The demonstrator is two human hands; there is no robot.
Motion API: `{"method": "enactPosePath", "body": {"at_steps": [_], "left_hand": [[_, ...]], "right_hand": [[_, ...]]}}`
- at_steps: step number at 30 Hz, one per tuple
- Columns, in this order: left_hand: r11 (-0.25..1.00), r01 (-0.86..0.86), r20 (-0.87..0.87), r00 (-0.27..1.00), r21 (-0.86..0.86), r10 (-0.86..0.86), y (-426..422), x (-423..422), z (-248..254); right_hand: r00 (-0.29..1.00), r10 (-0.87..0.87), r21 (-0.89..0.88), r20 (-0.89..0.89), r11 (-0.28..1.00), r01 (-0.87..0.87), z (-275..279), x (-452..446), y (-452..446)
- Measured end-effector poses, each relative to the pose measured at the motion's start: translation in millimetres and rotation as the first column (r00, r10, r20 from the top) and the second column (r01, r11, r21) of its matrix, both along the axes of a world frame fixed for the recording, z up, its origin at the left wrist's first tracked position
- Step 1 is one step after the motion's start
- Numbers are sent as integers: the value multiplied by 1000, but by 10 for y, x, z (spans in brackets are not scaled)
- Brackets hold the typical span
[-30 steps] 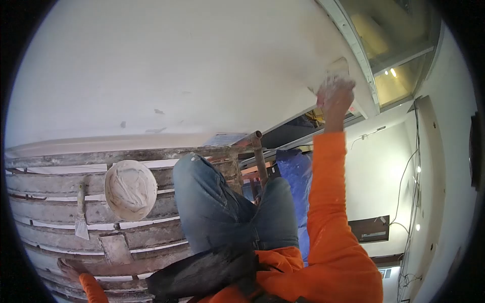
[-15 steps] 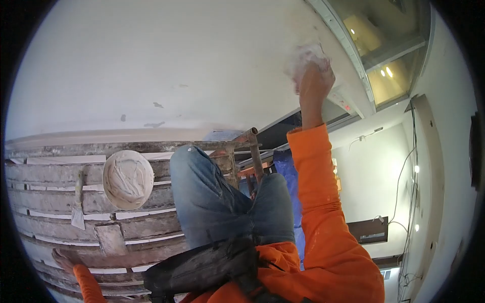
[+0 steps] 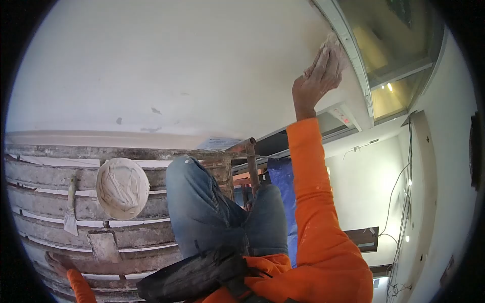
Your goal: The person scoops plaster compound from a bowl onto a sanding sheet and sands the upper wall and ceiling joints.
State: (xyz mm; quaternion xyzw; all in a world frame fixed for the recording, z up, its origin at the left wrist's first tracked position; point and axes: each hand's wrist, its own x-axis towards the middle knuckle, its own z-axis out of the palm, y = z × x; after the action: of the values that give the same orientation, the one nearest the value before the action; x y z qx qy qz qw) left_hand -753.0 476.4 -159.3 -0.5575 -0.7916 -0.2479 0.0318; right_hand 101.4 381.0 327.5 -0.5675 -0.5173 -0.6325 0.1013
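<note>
My right hand [image 3: 319,74] is raised to the white wall [image 3: 166,60], close beside the pale window frame [image 3: 348,43]. Its fingers are pressed together and coated in white, and whatever lies between them and the wall is hidden. Low at the left, my left hand [image 3: 59,263] rests on the worn slatted planks [image 3: 146,235], fingers stretched out and nothing visible in them. Nearer my knees stands a round tub [image 3: 123,189] of whitish paste. A putty knife [image 3: 70,207] lies to its left, and a flat square plate [image 3: 104,247] lies below it.
Metal scaffold tubing [image 3: 251,161] rises past my knee. A blue sheet [image 3: 283,187] hangs beyond my legs. Loose cables [image 3: 404,212] run along the wall at right. A dark bag [image 3: 202,278] sits across my lap. Small grey patches [image 3: 155,111] mark the wall.
My right hand has moved up and to the right along the wall, nearer the window frame, and shows more sharply. My left hand stays on the planks. The view has shifted slightly.
</note>
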Motion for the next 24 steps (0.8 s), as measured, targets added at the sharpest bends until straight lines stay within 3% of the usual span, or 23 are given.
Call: {"method": "enactPosePath", "body": {"at_steps": [1,5,8,10,13,14,16,18,21,23,24], "left_hand": [[1000,2,-9,1000,-5,-2,16,-3,-12],[1000,5,20,1000,8,-6,11,-23,1],[994,-98,65,993,-36,101,30,-86,-143],[1000,11,-12,1000,12,-11,31,-190,-178],[999,18,-134,991,-28,-22,-11,-103,-105],[999,-17,-48,999,-43,14,3,-31,-32],[1000,15,-2,1000,-2,-15,77,-361,-373],[998,33,49,998,46,-35,116,-435,-506],[998,7,-13,1000,70,-6,79,-215,-280],[986,-106,-77,992,-125,96,19,122,150],[987,-108,-80,992,-121,99,15,96,123]], "right_hand": [[997,-69,20,-36,997,70,-52,-22,-6],[996,-78,59,37,995,76,-62,152,36],[998,-38,85,52,996,33,47,258,125],[997,-39,91,65,995,33,92,366,206],[994,-43,114,101,993,31,113,419,237],[994,-46,111,102,993,34,113,452,229],[999,-17,-15,52,1000,18,95,495,143],[999,-36,-28,12,999,36,-6,499,148],[993,-54,-72,-107,996,46,-15,389,169],[980,-58,-100,-192,994,40,-14,331,120],[984,-74,-92,-163,994,60,-12,323,96]]}}
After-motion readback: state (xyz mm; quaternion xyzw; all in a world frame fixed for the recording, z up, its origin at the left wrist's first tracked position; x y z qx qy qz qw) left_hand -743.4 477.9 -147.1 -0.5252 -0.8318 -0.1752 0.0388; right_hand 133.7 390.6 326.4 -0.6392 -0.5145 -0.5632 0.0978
